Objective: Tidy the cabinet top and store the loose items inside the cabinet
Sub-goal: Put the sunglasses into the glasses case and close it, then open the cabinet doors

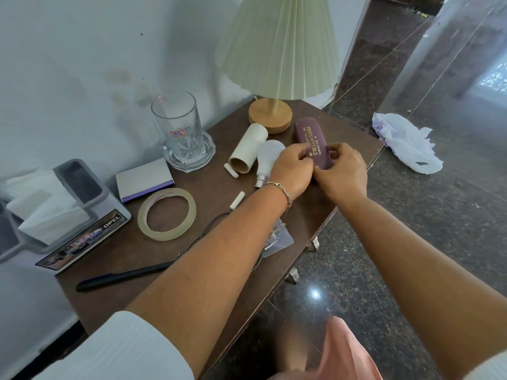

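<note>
lamp base (270,114) behind, bulb (267,157) left

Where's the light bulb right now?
In the head view, the light bulb lies toward the cabinet top's far right end, between the white tube and the left hand, near the lamp base.

Beyond the fingers (307,149) rises a pale bluish wall (82,50), stained and scuffed. Under them lies the dark brown cabinet top (219,193); two metal fittings (312,244) show below its front edge, nearer the viewer. Just past the fingers a lamp (277,45) with a pleated pale green shade stands on a round wooden base. Right of them spreads a dark, speckled, polished floor (411,242), with a bright spot of light (315,294) mirrored in it. Farther right a crumpled white bag (406,141) lies on that floor
</note>
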`<action>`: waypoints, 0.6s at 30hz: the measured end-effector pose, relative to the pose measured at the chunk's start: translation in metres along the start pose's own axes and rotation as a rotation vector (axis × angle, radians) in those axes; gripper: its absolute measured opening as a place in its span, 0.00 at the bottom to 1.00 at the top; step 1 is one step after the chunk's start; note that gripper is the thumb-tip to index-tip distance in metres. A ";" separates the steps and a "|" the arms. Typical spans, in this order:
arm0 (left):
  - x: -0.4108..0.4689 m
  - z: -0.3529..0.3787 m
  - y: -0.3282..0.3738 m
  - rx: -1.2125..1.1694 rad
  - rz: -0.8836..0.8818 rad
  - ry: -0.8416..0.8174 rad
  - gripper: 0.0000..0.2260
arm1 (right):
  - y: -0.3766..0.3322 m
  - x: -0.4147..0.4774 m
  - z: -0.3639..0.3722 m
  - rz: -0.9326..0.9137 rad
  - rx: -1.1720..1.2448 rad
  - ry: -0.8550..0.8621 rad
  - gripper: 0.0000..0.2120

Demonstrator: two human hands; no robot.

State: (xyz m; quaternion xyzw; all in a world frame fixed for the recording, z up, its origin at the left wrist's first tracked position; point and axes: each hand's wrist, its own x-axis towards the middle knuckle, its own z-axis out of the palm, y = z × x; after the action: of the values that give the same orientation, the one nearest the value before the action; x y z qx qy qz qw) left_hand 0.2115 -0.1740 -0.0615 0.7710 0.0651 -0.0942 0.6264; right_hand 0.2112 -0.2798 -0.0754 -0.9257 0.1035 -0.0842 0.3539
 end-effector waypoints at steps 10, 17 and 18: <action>0.001 -0.003 0.012 0.041 -0.099 -0.038 0.21 | -0.011 -0.005 -0.014 0.041 0.013 -0.107 0.22; -0.044 0.001 0.038 0.055 -0.283 -0.025 0.23 | -0.015 -0.043 -0.048 0.158 0.014 -0.229 0.16; -0.054 0.002 0.039 0.045 -0.313 -0.012 0.23 | -0.018 -0.050 -0.052 0.170 0.016 -0.246 0.15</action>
State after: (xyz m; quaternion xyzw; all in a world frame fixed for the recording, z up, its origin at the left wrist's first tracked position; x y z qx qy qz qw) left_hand 0.1671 -0.1827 -0.0123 0.7647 0.1788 -0.1969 0.5870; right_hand 0.1536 -0.2869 -0.0293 -0.9140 0.1368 0.0595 0.3773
